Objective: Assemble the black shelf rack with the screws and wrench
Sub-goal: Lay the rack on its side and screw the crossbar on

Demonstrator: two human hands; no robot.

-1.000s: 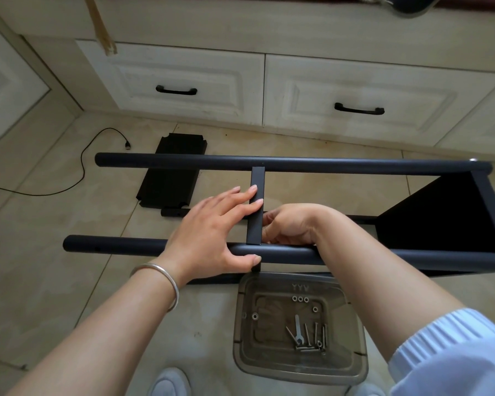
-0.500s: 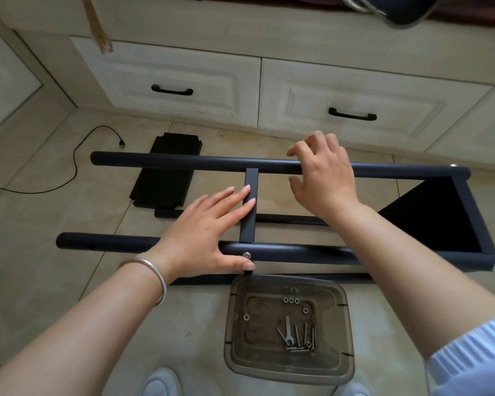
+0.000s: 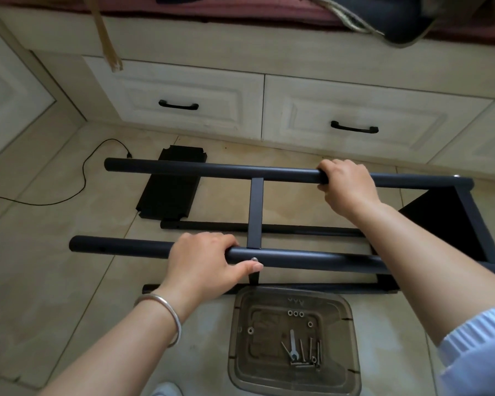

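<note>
The black shelf rack lies on its side on the tiled floor, with two long round posts and a flat crossbar between them. My left hand grips the near post just left of the crossbar, its thumb beside a silver screw head. My right hand grips the far post. A black shelf panel is fixed at the rack's right end. Below the rack, a smoky plastic tray holds a small wrench, several screws and washers.
A loose black shelf panel lies on the floor at the back left, next to a black cable. White drawers with black handles run along the back. A white shoe tip shows at the bottom edge.
My right hand left the crossbar joint, reached to the far post and closed round it. My left hand went from lying flat over the crossbar to gripping the near post.
</note>
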